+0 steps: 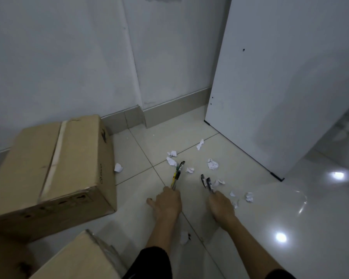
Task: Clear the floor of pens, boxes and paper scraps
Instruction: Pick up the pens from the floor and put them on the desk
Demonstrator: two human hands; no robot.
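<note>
Closest to us, a smaller plain brown cardboard box [79, 256] pokes in bottom left, and a crumpled white paper ball [184, 237] lies on the glossy pale tiled floor [250, 248] between our forearms. Our left hand [166, 202] has its fingers wrapped round a bunch of yellow and black pens [177, 174], tips pointing away. Our right hand [222, 206] grips two dark pens [207, 181] the same way. Small torn white paper scraps [249, 196] lie just right of it, with more crumpled white paper bits [212, 164] beyond the pens. A big taped brown cardboard box [54, 166] sits left by the wall, one white scrap [118, 168] beside it. Farthest back is a tall white panel [280, 87].
</note>
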